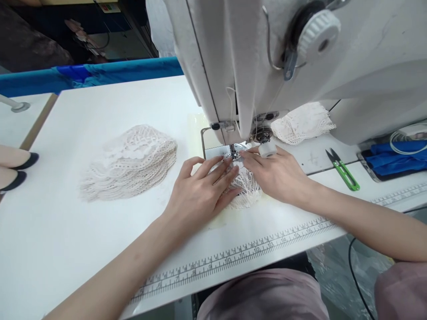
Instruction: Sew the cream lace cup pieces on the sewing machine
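Observation:
A small piece of cream lace (243,189) lies on the white table under the presser foot (235,153) of a white sewing machine (267,58). My left hand (200,193) rests flat on the lace with its fingers stretched toward the needle. My right hand (275,173) lies on the lace's right side, fingers extended and pressed down close to the foot. Neither hand grips anything.
A stack of cream lace pieces (130,162) lies left of my hands. More lace (302,123) sits behind the machine's arm. Green thread snips (343,170) lie at right, beside a tray with blue cloth (395,160). A ruler strip (240,255) runs along the table's front edge. Another person's dark shoes (20,169) show at far left.

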Motion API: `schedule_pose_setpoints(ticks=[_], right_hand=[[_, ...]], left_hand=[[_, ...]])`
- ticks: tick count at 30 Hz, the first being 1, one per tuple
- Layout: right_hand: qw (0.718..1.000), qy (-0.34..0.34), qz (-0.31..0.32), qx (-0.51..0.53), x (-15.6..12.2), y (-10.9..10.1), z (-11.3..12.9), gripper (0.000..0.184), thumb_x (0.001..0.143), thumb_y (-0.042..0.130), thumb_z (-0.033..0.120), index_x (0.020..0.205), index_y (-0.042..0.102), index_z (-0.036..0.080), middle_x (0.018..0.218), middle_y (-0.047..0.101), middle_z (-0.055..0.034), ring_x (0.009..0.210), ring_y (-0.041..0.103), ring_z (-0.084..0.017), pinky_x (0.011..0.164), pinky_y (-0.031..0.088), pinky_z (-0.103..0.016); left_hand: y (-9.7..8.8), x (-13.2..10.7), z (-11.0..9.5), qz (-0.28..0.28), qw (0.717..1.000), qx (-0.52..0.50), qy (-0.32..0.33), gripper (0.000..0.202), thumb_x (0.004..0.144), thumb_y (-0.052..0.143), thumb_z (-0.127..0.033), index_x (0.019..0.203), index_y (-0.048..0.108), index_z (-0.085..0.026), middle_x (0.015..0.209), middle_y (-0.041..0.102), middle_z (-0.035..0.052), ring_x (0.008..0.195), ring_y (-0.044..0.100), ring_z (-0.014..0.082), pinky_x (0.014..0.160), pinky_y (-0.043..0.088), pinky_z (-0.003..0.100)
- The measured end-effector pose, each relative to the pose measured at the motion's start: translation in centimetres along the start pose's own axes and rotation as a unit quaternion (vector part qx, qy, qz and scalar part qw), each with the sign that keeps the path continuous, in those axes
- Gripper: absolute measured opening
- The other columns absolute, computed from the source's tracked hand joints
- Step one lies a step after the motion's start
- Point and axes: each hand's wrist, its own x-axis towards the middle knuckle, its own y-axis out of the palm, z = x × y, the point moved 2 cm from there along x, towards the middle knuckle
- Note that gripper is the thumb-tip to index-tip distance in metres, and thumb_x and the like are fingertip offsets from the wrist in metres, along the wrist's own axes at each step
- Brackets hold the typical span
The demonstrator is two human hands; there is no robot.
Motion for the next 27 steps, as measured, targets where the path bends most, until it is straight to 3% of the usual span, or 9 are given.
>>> schedule_pose_setpoints(ticks=[19, 27], right_hand=[[1.0, -0.009, -0.003, -0.002, -0.14, 0.19, -0.19, 0.027, 0.087, 0.042, 0.003, 0.1, 0.064, 0.013, 0.107, 0.072, -0.0091, 0.093, 0.06, -0.021, 0.082, 0.04, -0.034], [1.0, -0.012, 0.0, 0.001, -0.17, 0.46, -0.22, 0.029, 0.087, 0.041, 0.003, 0.104, 0.063, 0.012, 0.11, 0.071, -0.0106, 0.098, 0.06, -0.022, 0.087, 0.039, -0.036]], left_hand=[[-0.06, 0.19, 0.46, -0.012, 1.0, -0.009, 0.004, 0.029, 0.096, 0.053, -0.035, 0.118, 0.063, -0.021, 0.114, 0.072, 0.0072, 0.11, 0.066, 0.0238, 0.104, 0.036, 0.051], [0.26, 0.26, 0.77, -0.015, 1.0, -0.025, -0.004, 0.03, 0.095, 0.054, -0.035, 0.12, 0.063, -0.022, 0.116, 0.071, 0.008, 0.112, 0.065, 0.0256, 0.109, 0.032, 0.058]])
